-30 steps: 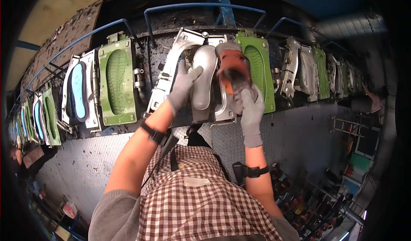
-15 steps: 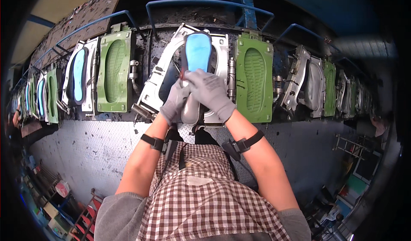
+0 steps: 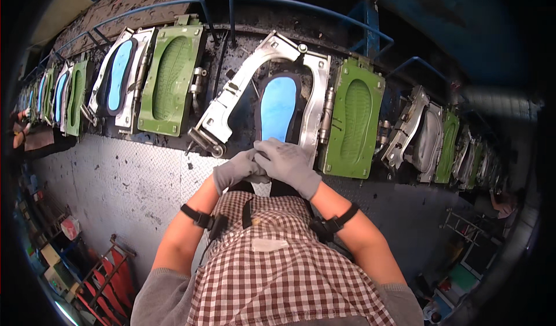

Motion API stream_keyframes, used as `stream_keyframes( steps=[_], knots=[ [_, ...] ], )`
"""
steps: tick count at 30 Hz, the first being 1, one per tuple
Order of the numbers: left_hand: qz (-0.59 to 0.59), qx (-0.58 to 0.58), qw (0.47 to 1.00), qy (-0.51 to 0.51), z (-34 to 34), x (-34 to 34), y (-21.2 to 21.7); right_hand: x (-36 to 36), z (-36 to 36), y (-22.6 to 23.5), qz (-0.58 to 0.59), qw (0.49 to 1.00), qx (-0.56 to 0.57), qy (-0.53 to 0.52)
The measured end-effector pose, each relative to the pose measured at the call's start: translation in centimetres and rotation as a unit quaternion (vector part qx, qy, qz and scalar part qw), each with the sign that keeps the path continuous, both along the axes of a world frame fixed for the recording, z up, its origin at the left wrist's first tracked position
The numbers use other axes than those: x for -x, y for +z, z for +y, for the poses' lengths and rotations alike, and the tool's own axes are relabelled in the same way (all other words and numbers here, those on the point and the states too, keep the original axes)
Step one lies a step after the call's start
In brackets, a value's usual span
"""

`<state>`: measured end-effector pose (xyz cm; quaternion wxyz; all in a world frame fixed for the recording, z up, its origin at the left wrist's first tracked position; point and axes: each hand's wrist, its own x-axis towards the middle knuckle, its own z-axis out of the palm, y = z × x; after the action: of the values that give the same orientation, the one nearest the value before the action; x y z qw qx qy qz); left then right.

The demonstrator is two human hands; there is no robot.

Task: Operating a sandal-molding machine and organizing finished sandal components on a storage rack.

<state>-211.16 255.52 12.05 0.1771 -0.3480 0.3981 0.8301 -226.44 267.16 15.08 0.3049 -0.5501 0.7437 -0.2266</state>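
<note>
A dark shoe upper with a bright blue bottom (image 3: 278, 107) lies lengthwise in front of me, its far end inside the opened silver mould frame (image 3: 237, 80). My gloved right hand (image 3: 289, 163) is closed on the near end of the upper, back of the hand upward. Close against it, my gloved left hand (image 3: 238, 169) has its fingers curled at the same end. My hands cover the near end, so exactly what the fingertips grip is hidden. To the right of the silver frame, a green mould plate (image 3: 353, 120) with a sole-shaped hollow stands open on its hinge.
Leftward stand another green mould plate (image 3: 171, 80) and a silver mould with a blue-bottomed upper (image 3: 120, 74). More moulds, one with a grey metal last (image 3: 427, 138), run off right. Blue rails (image 3: 313, 4) arch behind. A red rack (image 3: 107, 277) stands lower left.
Both hands have drawn toward my body, and the blue-bottomed upper has come nearer with them. The silver frame's opening shows more fully. The grey metal end below my hands is out of sight.
</note>
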Motion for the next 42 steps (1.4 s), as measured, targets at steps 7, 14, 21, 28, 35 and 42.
stream_keyframes(
  steps=[7, 14, 21, 28, 35, 42],
  knots=[
    [0.150, 0.379, 0.904, 0.128, -4.0, 5.9, -1.8, 2.6, -1.2, -0.1, -0.008, 0.950, -0.053, -0.309],
    [0.163, 0.091, 0.938, 0.293, -3.9, 10.6, 0.0, 2.4, -1.4, -2.3, -0.203, 0.889, -0.034, -0.409],
    [0.180, 0.129, 0.943, 0.246, -5.2, 15.9, -0.7, 6.4, -2.7, -3.3, -0.070, 0.911, 0.061, -0.402],
    [0.167, 0.355, 0.893, 0.220, -1.7, 14.5, -1.8, 8.3, -1.5, -1.1, -0.076, 0.951, 0.031, -0.298],
    [0.078, 0.534, 0.828, 0.156, 0.9, 14.3, -1.2, 15.4, -8.2, 2.2, 0.150, 0.918, -0.077, -0.360],
    [0.070, 0.522, 0.827, 0.200, 1.2, 13.8, -0.2, 18.2, -8.3, -0.2, 0.148, 0.941, -0.118, -0.281]
  ],
)
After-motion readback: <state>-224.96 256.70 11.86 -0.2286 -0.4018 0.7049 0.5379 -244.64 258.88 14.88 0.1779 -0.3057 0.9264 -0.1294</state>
